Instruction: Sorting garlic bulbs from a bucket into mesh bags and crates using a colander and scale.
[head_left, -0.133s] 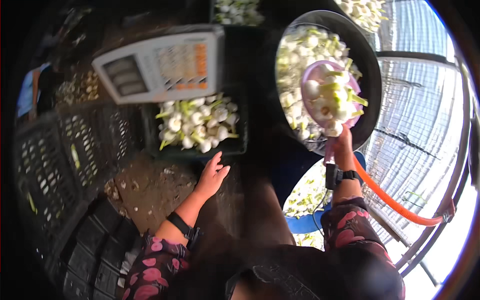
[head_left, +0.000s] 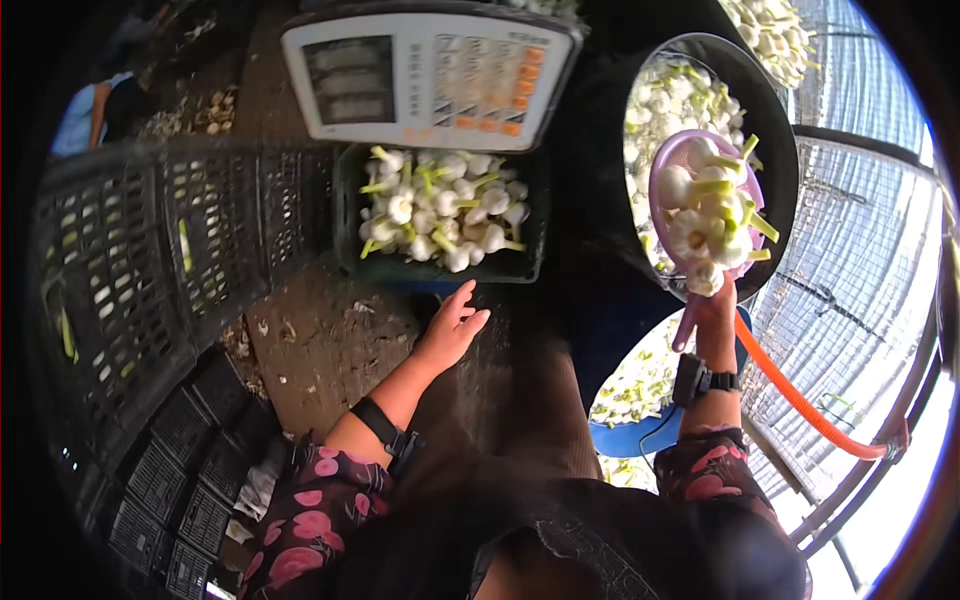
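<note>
My right hand (head_left: 714, 312) grips the handle of a pink plastic scoop (head_left: 668, 160), heaped with white garlic bulbs (head_left: 712, 215) whose green stems are cut short. The scoop is held over a large dark tub (head_left: 780, 170) filled with more garlic. My left hand (head_left: 450, 330) holds nothing; its fingers are apart and reach toward the near edge of a dark green crate (head_left: 345, 265). In that crate lies a pile of garlic bulbs (head_left: 445, 210). A weighing scale's display panel (head_left: 425, 85) stands at the crate's far side.
Black slatted crates (head_left: 110, 240) stand at the left, with several smaller black crates (head_left: 190, 430) below them. An orange hose (head_left: 800, 400) curves beside my right forearm. A blue container (head_left: 635, 435) of garlic pieces sits below the tub. Wire mesh (head_left: 850, 230) bounds the right.
The whole view has shifted, so the scale, crate and tub appear farther right. My right hand still holds the loaded scoop over the tub; my left hand remains open by the crate.
</note>
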